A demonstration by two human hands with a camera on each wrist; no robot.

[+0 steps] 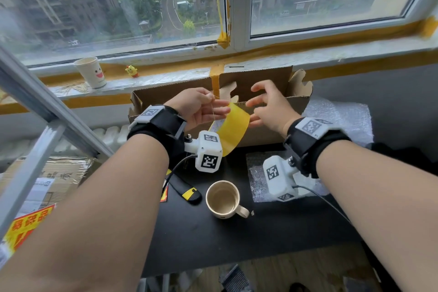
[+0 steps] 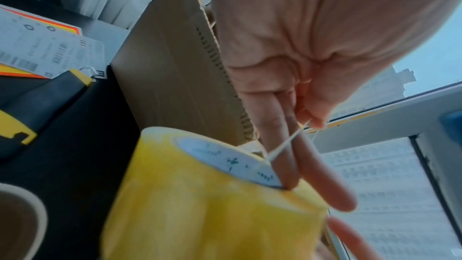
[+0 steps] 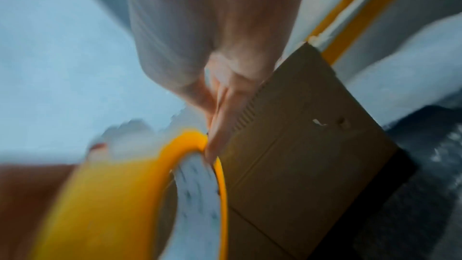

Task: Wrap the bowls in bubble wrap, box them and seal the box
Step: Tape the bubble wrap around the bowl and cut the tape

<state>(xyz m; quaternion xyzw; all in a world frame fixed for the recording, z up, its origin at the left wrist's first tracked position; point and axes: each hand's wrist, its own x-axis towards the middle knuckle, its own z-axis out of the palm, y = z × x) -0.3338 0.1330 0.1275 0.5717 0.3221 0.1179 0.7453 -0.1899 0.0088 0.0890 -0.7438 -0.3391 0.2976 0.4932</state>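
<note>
A yellow tape roll (image 1: 233,125) hangs between my hands, in front of the open cardboard box (image 1: 260,135). My left hand (image 1: 213,108) holds the roll by its rim, one finger inside the white core (image 2: 225,157). Its thumb pinches a thin stick (image 2: 287,141) against the fingers. My right hand (image 1: 254,105) has spread fingers, and its fingertips (image 3: 217,126) touch the right rim of the roll (image 3: 112,205); that view is blurred. The box (image 2: 175,66) stands with its flaps up. No bowl is in sight, and the box's inside is hidden.
Bubble wrap (image 1: 339,118) lies right of the box, and a smaller sheet (image 1: 258,178) lies under my right wrist. A beige mug (image 1: 222,199) and a black-yellow knife (image 1: 187,193) sit on the black table. A paper cup (image 1: 91,72) stands on the sill. Flat cardboard (image 1: 59,173) lies at left.
</note>
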